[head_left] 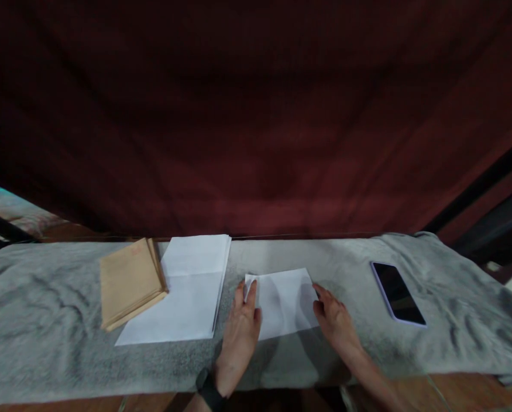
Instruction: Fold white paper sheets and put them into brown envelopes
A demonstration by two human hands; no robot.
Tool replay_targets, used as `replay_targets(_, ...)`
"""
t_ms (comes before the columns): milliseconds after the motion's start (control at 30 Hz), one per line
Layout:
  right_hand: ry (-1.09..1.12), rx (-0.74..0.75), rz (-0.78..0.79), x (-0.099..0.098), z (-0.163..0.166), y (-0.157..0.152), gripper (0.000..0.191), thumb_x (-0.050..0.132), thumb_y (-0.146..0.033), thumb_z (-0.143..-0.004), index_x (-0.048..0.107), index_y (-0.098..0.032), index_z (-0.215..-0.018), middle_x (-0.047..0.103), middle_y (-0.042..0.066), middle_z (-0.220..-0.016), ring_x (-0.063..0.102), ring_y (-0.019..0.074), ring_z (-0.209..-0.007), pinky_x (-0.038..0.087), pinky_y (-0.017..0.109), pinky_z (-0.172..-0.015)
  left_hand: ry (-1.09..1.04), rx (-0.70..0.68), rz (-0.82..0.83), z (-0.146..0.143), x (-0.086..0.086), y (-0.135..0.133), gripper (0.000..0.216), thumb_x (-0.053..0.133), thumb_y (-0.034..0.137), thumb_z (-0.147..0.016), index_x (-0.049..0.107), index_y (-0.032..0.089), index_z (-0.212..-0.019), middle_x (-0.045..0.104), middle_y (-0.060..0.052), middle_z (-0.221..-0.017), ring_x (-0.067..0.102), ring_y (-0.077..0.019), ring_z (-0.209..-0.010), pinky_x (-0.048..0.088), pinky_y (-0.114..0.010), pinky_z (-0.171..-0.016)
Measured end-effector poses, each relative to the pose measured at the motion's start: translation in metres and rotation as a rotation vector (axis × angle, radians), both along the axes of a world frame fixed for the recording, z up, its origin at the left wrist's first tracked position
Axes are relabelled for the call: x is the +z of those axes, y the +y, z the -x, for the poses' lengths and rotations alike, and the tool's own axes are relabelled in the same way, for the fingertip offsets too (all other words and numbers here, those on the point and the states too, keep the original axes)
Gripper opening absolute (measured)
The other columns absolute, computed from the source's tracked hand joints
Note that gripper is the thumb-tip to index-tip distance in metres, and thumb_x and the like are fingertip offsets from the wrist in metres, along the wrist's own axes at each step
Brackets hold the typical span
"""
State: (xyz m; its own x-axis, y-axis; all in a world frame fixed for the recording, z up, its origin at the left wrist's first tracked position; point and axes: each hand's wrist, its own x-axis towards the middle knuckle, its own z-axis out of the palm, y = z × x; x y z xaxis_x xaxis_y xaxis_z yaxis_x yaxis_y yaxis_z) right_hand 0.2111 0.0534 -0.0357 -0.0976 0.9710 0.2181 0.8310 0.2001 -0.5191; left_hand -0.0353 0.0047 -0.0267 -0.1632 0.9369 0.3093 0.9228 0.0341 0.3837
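A folded white sheet of paper (284,302) lies on the grey cloth in front of me. My left hand (241,335) rests flat on its left edge, fingers stretched out, with a black watch on the wrist. My right hand (335,320) presses on the sheet's right edge with its fingers extended. Neither hand grips anything.
A stack of white paper (187,289) lies to the left, with a pile of tan envelopes (129,280) overlapping its left side. A dark phone (397,292) lies face up at the right. The grey cloth (45,320) covers the table; a dark red curtain (256,114) hangs behind.
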Motion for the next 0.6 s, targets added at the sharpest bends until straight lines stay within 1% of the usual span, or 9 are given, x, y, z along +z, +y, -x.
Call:
replay_targets(67,-0.123,-0.021,0.0,0.001,0.003,-0.001,0.048,0.038,-0.017,-0.09,0.06,-0.018,-0.133,0.073,0.013,-0.121,0.069,0.0266,-0.11,0.049,0.042,-0.096,0.141,0.009,-0.046,-0.002,-0.002,0.0,0.058,0.048,0.01,-0.092,0.046,0.02,-0.149,0.041,-0.018,-0.159,0.058,-0.0338,-0.131,0.054,-0.051,-0.101)
replay_targets(133,-0.205,-0.022,0.008,0.002,0.004,-0.003,0.047,0.039,-0.016,-0.091,0.061,-0.017,-0.132,0.074,0.013,-0.119,0.069,0.0275,-0.11,0.047,0.042,-0.095,0.231,-0.03,-0.078,-0.008,-0.004,0.0,0.051,0.049,0.016,-0.095,0.05,0.018,-0.146,0.043,-0.018,-0.158,0.052,-0.0366,-0.137,0.051,-0.056,-0.105)
replay_targets(233,-0.246,0.016,0.008,0.005,0.002,-0.005,0.045,0.04,-0.016,-0.092,0.06,-0.017,-0.132,0.074,0.013,-0.118,0.069,0.0259,-0.109,0.046,0.04,-0.092,0.276,-0.207,-0.069,-0.023,-0.007,-0.005,0.05,0.052,0.03,-0.098,0.049,0.019,-0.147,0.042,-0.014,-0.16,0.038,-0.0358,-0.148,0.042,-0.06,-0.114)
replay_targets(300,-0.255,0.024,-0.008,0.007,0.0,-0.006,0.044,0.041,-0.016,-0.093,0.06,-0.018,-0.132,0.074,0.012,-0.118,0.069,0.0245,-0.108,0.045,0.038,-0.091,0.286,-0.352,-0.031,-0.033,-0.006,-0.01,0.052,0.052,0.034,-0.099,0.046,0.022,-0.149,0.04,-0.009,-0.162,0.035,-0.0324,-0.15,0.041,-0.059,-0.116)
replay_targets(367,-0.27,0.019,-0.026,0.01,-0.002,-0.006,0.042,0.042,-0.016,-0.094,0.061,-0.02,-0.13,0.074,0.011,-0.117,0.07,0.0239,-0.106,0.045,0.037,-0.089,0.281,-0.442,0.007,-0.039,-0.004,-0.013,0.052,0.051,0.036,-0.1,0.044,0.024,-0.151,0.04,-0.007,-0.162,0.036,-0.0299,-0.15,0.04,-0.058,-0.117)
replay_targets(500,-0.321,-0.008,-0.069,0.015,-0.003,-0.003,0.034,0.046,-0.02,-0.096,0.066,-0.02,-0.124,0.075,0.011,-0.108,0.07,0.026,-0.101,0.045,0.04,-0.09,0.258,-0.489,0.061,-0.036,0.003,-0.014,0.053,0.049,0.04,-0.102,0.042,0.026,-0.152,0.039,-0.005,-0.163,0.034,-0.0286,-0.151,0.037,-0.057,-0.12)
replay_targets(533,-0.319,-0.003,-0.09,0.016,-0.003,-0.002,0.033,0.046,-0.023,-0.098,0.066,-0.02,-0.123,0.074,0.012,-0.109,0.069,0.027,-0.102,0.046,0.041,-0.091,0.258,-0.506,0.069,-0.034,0.005,-0.013,0.054,0.049,0.041,-0.102,0.041,0.027,-0.153,0.038,-0.005,-0.163,0.033,-0.0283,-0.151,0.036,-0.057,-0.121)
replay_targets(600,-0.267,0.05,-0.14,0.016,0.001,0.0,0.034,0.044,-0.027,-0.1,0.066,-0.019,-0.126,0.072,0.014,-0.118,0.067,0.0283,-0.11,0.046,0.044,-0.097,0.263,-0.538,0.078,-0.032,0.006,-0.011,0.053,0.048,0.042,-0.102,0.041,0.028,-0.153,0.038,-0.004,-0.163,0.033,-0.0281,-0.151,0.035,-0.057,-0.121)
